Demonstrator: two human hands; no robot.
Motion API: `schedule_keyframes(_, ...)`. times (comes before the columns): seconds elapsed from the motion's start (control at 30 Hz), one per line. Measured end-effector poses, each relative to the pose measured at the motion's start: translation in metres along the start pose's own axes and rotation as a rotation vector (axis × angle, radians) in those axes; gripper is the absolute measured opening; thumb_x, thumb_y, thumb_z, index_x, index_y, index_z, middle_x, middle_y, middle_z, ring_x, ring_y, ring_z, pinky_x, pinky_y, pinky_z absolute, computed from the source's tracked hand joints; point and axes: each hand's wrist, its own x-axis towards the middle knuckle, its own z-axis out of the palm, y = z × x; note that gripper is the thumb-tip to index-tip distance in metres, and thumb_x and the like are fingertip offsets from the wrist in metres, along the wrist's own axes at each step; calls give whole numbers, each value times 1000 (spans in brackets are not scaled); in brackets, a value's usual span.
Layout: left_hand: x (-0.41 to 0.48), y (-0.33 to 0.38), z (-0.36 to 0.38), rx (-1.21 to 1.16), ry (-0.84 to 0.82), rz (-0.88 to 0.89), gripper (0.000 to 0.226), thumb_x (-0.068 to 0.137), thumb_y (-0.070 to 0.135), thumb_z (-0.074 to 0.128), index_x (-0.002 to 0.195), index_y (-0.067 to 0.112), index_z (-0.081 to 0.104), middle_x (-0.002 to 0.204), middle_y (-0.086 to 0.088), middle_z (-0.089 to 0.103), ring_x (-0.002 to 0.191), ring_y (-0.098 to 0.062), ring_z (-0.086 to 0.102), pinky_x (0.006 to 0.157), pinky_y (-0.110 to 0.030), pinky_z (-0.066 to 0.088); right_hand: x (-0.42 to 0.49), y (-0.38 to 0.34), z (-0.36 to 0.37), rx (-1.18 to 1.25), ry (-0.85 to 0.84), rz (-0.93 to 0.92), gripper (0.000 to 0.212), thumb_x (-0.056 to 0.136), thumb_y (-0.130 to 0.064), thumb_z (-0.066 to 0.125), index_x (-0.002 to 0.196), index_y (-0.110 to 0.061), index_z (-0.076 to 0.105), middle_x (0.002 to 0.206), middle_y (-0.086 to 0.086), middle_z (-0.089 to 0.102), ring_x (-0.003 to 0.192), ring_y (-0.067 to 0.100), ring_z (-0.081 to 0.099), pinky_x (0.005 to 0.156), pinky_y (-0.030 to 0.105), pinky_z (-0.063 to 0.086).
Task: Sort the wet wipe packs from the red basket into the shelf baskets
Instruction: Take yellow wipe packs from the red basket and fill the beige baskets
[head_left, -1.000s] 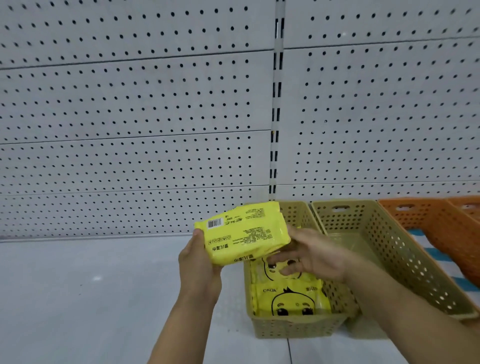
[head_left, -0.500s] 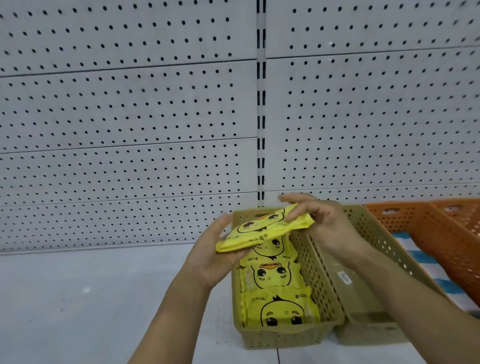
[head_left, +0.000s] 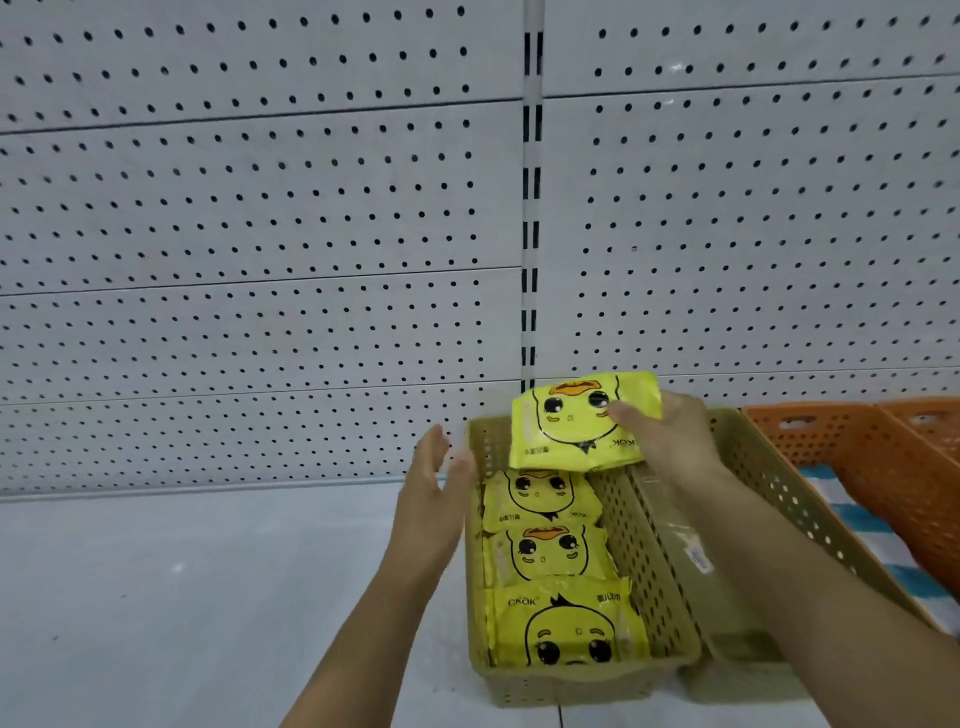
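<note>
Pack juts left from grip of right hand

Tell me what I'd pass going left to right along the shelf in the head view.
Open left hand → tan perforated plastic basket holding yellow duck-face wipe packs → second tan perforated basket → orange perforated plastic basket.

A white pegboard back wall fills the upper view, its horizontal sections dotted with rows of small dark holes and parted by thin seams; a white upright with paired black slots runs down between the left and right panels; below lies a pale grey shelf, smooth and matte, with a thin joint line at its near edge; the light is soft and even.
</note>
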Motion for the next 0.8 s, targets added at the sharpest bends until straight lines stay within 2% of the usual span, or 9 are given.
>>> schedule_keyframes(0.07, -7, -18, 5, 146, -129, -80, 67, 97, 46, 48, 154, 27, 19, 157, 8, 29, 142, -15, 32, 112, -36, 31, 6, 6, 10, -170, -27, -62, 13, 90, -16, 64, 78, -15, 68, 74, 2, 68, 66, 18, 62, 62, 27, 47)
schedule_keyframes(0.2, -15, -46, 20, 107, -259, -60, 46, 99, 42, 42, 140, 48, 22, 143, 17, 45, 128, -8, 46, 104, -28, 38, 18, 36, 50, -420, -79, -41, 22, 92, -15, 59, 74, -3, 62, 64, 7, 58, 56, 23, 51, 57, 28, 40)
schedule_keyframes(0.3, -11, -50, 19, 88, -266, -42, 38, 104, 25, 37, 120, 57, 24, 121, 29, 49, 116, 0, 50, 90, -16, 39, 28, 57, 73, -532, -57, 36, 13, 92, -13, 54, 82, -5, 57, 72, 9, 57, 62, 23, 49, 60, 30, 44)
schedule_keyframes(0.37, -12, -49, 19, 125, -262, -7, 45, 103, 21, 37, 124, 57, 21, 124, 26, 51, 116, -2, 51, 93, -20, 40, 25, 61, 81, -656, -58, 81, 10, 92, -10, 52, 102, -7, 52, 93, 14, 61, 74, 26, 53, 66, 35, 47)
schedule_keyframes(0.4, -11, -52, 20, 148, -255, 7, 47, 102, 20, 38, 126, 57, 21, 128, 23, 52, 117, -4, 52, 96, -24, 42, 23, 62, 82, -749, -56, 43, 29, 91, -7, 54, 118, -4, 46, 108, 17, 59, 86, 29, 56, 69, 37, 46)
schedule_keyframes(0.5, -11, -57, 22, 156, -223, 25, 51, 100, 17, 41, 137, 48, 26, 132, 18, 52, 114, -2, 55, 93, -25, 44, 10, 69, 80, -1100, 26, -404, 80, 77, 1, 65, 145, -7, 25, 144, 17, 37, 132, 34, 36, 105, 41, 38)
schedule_keyframes(0.57, -9, -60, 24, 163, -208, 5, 55, 98, 16, 43, 143, 42, 24, 132, 16, 53, 108, -1, 57, 90, -25, 46, 4, 75, 80, -1244, -66, -526, 76, 80, -4, 62, 147, -18, 29, 154, 12, 24, 142, 34, 20, 113, 48, 27)
schedule_keyframes(0.7, -7, -63, 25, 200, -208, -37, 62, 96, 15, 44, 147, 41, 18, 132, 11, 55, 105, -10, 60, 93, -40, 51, 3, 103, 86, -1289, -546, -96, 66, 97, -42, 40, 151, -35, 2, 160, 9, -11, 145, 37, -5, 116, 51, 11)
schedule_keyframes(0.8, -5, -60, 25, 223, -213, -41, 65, 97, 20, 47, 150, 37, 13, 142, 8, 48, 120, -18, 54, 100, -41, 47, 11, 107, 90, -1252, -630, -20, 69, 96, -47, 38, 151, -34, -1, 157, 7, -24, 144, 39, -17, 117, 54, 10)
